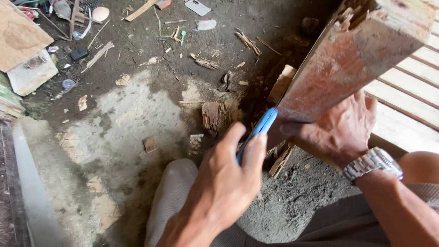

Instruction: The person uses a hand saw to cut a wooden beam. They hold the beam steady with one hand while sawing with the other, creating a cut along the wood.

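At the far left, a flat brown board (16,34) lies at the edge of the dirt floor (137,55), with a pale grey slab (29,73) just beside it. Near them there are small pieces of rubbish: a black object (79,53), a round clear lid (68,83) and a pale oval thing (100,13). Thin wood splinters (203,61) are scattered over the dark ground, and a lighter patch of concrete (128,114) spreads in the middle. Lower in the picture, the person's knee (176,183) in light trousers shows under the left hand (224,183). This hand is closed around a blue tool (258,130); the fingers wrap its handle, and the blue end points up to the right, touching the lower end of a reddish wooden plank (347,59). I cannot tell what kind of tool it is, because the hand hides most of it. The plank is tilted, with its broken, splintered end high at the top right. The right hand (340,130) grips the plank from below, near its lower end, and it wears a metal wristwatch (372,163). At the far right, pale wooden slats (411,91) lie side by side behind the plank.
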